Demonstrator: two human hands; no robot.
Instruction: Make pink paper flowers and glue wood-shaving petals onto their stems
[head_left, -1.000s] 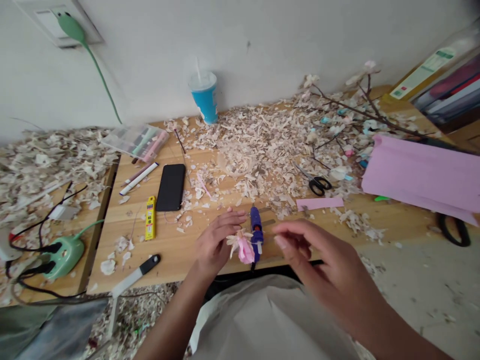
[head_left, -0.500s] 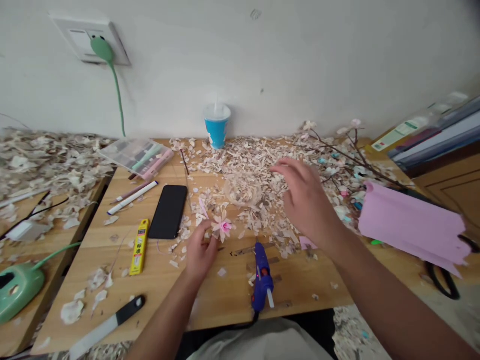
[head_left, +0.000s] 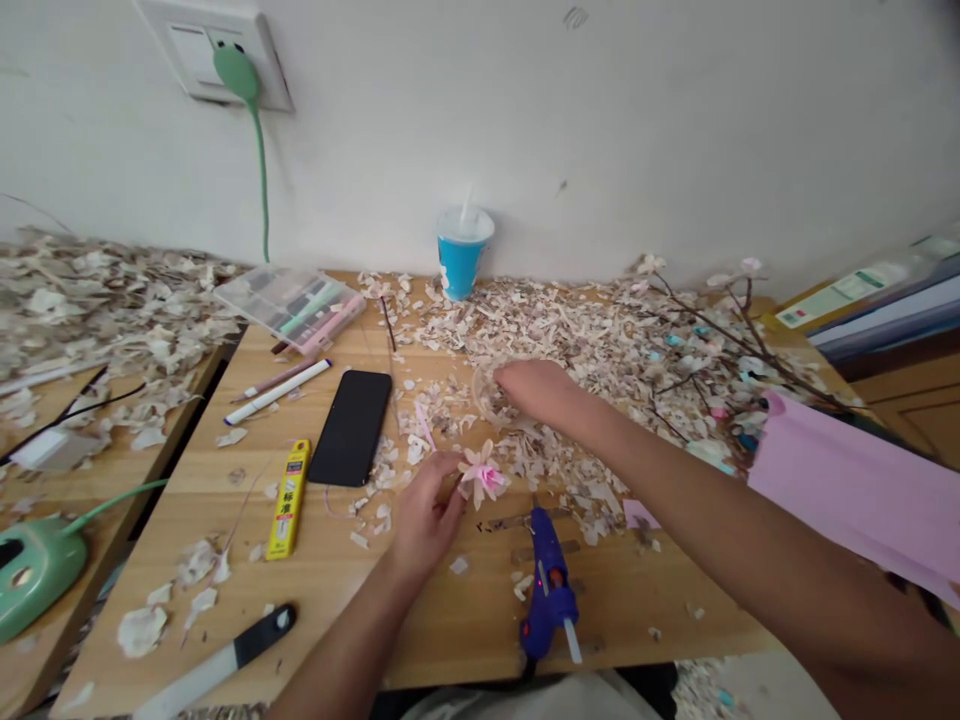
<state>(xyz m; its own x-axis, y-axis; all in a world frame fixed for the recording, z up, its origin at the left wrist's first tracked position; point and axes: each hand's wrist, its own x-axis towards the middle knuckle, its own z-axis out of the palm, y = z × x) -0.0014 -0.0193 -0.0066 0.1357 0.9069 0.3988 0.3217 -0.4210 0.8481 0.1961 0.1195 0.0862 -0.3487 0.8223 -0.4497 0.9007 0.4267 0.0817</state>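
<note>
Between the thumb and fingers of my left hand [head_left: 431,505] is a small flower [head_left: 484,474] with pale outer petals and a pink centre, facing up. My right hand [head_left: 536,390] reaches into a round clear bowl [head_left: 484,395] among the pale petals; its fingertips point down and are hidden, so what they touch cannot be made out. Below the flower, a blue glue gun [head_left: 551,585] lies on the wooden table [head_left: 622,620] with a white glue stick poking out of its back end.
Loose petals [head_left: 555,320] cover the table's back. Around lie a blue cup [head_left: 460,258], a phone [head_left: 350,428], a yellow box [head_left: 288,500], a pen [head_left: 277,392], a cutter [head_left: 225,662], branches [head_left: 720,325] and pink paper [head_left: 847,490].
My right hand has moved left and down, from above the petals into the bowl. My left hand still holds the flower. The whole view has shifted a little.
</note>
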